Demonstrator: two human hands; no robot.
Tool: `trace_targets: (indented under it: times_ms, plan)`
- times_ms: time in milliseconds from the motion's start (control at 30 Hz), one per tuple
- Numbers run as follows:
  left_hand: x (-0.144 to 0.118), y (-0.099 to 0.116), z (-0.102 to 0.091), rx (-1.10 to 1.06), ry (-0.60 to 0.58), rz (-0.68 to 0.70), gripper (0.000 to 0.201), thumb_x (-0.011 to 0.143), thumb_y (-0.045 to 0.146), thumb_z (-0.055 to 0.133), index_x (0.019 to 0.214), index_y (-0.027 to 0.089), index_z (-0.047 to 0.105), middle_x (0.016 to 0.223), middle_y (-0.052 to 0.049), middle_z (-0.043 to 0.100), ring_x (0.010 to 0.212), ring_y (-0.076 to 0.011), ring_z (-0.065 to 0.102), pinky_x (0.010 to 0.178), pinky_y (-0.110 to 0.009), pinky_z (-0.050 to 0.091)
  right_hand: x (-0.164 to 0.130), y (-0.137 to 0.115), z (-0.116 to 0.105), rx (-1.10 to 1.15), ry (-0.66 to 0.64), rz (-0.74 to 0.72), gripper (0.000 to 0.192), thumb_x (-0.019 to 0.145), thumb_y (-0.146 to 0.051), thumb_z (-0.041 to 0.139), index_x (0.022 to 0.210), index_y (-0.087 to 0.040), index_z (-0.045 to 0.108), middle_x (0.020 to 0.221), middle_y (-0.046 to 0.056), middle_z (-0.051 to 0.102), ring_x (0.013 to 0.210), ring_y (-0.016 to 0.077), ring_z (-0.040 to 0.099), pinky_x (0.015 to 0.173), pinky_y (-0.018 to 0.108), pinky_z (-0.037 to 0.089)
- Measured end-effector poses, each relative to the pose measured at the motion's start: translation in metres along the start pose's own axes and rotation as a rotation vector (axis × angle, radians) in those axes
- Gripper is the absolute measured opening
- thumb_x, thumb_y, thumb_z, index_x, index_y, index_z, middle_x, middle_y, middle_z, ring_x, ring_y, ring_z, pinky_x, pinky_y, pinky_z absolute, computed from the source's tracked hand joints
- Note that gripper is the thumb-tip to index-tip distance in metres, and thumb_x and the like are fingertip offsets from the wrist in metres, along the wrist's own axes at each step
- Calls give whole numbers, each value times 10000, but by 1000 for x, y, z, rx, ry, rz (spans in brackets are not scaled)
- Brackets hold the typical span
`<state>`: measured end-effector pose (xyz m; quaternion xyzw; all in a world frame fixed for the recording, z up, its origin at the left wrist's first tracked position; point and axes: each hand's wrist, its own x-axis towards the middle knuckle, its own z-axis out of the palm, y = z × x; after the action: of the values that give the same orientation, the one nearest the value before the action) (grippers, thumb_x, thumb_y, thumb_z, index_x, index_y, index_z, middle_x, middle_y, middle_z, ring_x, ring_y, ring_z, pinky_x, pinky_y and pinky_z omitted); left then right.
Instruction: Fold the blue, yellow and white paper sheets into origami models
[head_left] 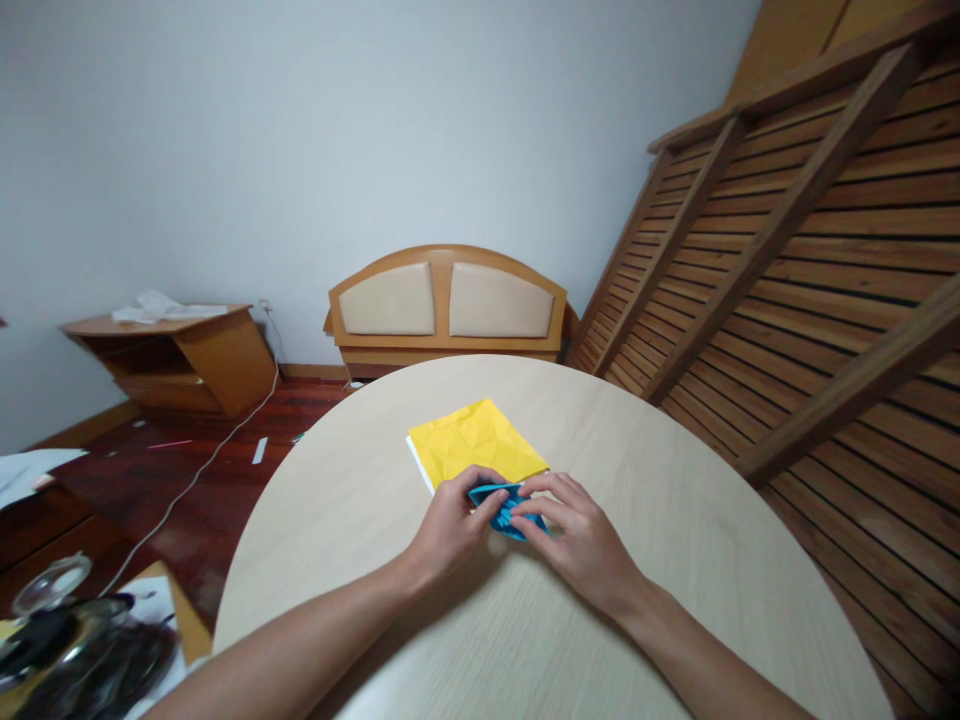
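Between my hands is a piece of folded blue paper (507, 514), opened out like a small pocket with creases inside. My left hand (459, 515) grips its left side, the thumb lying over the near part and the fingers behind. On the right edge, my right hand (570, 525) pinches the paper with thumb and fingertips. Just beyond lies a creased yellow paper sheet (480, 440), with a white edge showing beneath its left side. My left fingers overlap the yellow sheet's near edge in view.
The round pale wooden table (637, 460) bears the papers. A slatted wooden frame (787, 250) leans at the right, and a headboard (448, 300) stands behind. At the lower left sits a glass pot (90, 650); a white cable (195, 480) crosses the floor.
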<state>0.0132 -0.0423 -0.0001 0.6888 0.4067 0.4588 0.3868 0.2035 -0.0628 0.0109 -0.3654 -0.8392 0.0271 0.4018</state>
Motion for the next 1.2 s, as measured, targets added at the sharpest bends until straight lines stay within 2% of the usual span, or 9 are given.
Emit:
trace_targets:
  times_ms: [333,867,1033,1200]
  plan:
    - [0,-1,-2,-6,-32,21,170,895,315,618,968,169,665,917,-64,711,838,-187,644,770,-315,509,2,4,-3,76,-21,-13,111,930,-285,629,919,-244,732,961,55,694,927,211,635,829,387,529]
    - [0,2,-2,-1,-52,34,142,897,278,620,971,162,660,946,-75,716,874,-193,653,796,-322,519,2,5,-7,39,-43,-47,80,906,-258,656,886,-245,732,952,44,703,933,206,641,846,395,508]
    - [-2,3,-1,0,-44,10,158,898,281,616,977,150,658,941,-81,712,861,-188,652,778,-313,520,2,5,-6,23,-32,-77,38,891,-230,671,885,-227,709,943,33,712,939,204,636,861,391,480]
    - [-2,3,2,3,-10,-34,147,889,285,623,944,152,657,895,-71,706,807,-182,645,734,-306,517,2,0,-7,-35,-79,-87,67,884,-236,666,947,-224,683,942,31,722,954,215,634,875,393,458]
